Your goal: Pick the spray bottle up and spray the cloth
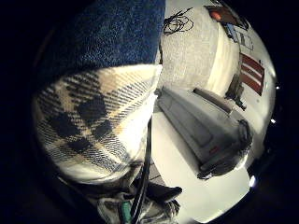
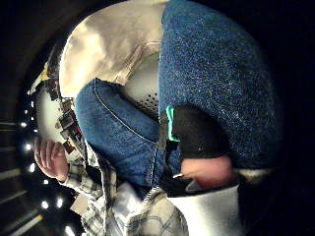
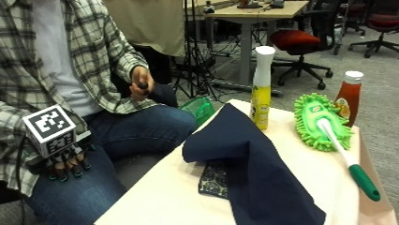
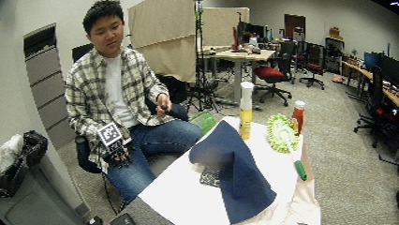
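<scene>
Nothing begun: gloved right hand [image 3: 65, 164] resting relaxed on thigh, well apart from tall yellow-and-white spray bottle [image 3: 261, 89] (upright beside dark-blue cloth [image 3: 249, 168]).

Grey carpet [image 3: 380, 89], desks [image 3: 262, 11], red office chairs [image 3: 299, 40]

Cloth [image 3: 249, 164]: dark navy, plain. Bottle [image 3: 261, 89]: white top, yellow body. Mop [image 3: 318, 121]: bright green head, white handle with green grip. Ketchup [image 3: 348, 97]: red with white cap. Pad [image 3: 214, 178] under cloth: dark with pale dotted pattern. Table [image 3: 168, 197]: cream. Glove [image 3: 65, 161]: black. Shirt [image 3: 93, 51]: white-grey plaid. Jeans [image 3: 137, 131]: blue.
</scene>
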Demonstrator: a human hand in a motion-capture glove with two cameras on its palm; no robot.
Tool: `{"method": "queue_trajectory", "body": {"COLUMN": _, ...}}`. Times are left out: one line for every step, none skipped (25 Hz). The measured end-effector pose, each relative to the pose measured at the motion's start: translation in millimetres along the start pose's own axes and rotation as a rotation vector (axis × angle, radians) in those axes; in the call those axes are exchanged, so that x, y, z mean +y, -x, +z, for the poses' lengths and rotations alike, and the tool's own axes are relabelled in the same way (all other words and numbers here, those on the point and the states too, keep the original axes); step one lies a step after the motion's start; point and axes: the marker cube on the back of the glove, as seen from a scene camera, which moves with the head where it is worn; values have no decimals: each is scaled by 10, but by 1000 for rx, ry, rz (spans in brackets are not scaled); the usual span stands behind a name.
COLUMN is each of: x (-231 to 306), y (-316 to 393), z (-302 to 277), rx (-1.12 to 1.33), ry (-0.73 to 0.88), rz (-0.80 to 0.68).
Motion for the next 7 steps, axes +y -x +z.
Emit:
{"method": "queue_trajectory", "body": {"x": -4, "y": 0, "z": -1, "rx": 4, "ry": 1, "rz": 1}}
{"method": "queue_trajectory", "body": {"x": -7, "y": 0, "z": 0, "rx": 9, "ry": 1, "rz": 2}}
{"method": "queue_trajectory", "body": {"x": -10, "y": 0, "z": 0, "rx": 14, "ry": 1, "rz": 2}}
{"method": "queue_trajectory", "body": {"x": -12, "y": 0, "z": 1, "rx": 17, "ry": 1, "rz": 3}}
{"method": "queue_trajectory", "body": {"x": -12, "y": 3, "z": 1, "rx": 19, "ry": 2, "rz": 2}}
{"method": "queue_trajectory", "body": {"x": -9, "y": 6, "z": 3, "rx": 20, "ry": 4, "rz": 2}}
{"method": "queue_trajectory", "body": {"x": -7, "y": 8, "z": 5, "rx": 20, "ry": 5, "rz": 2}}
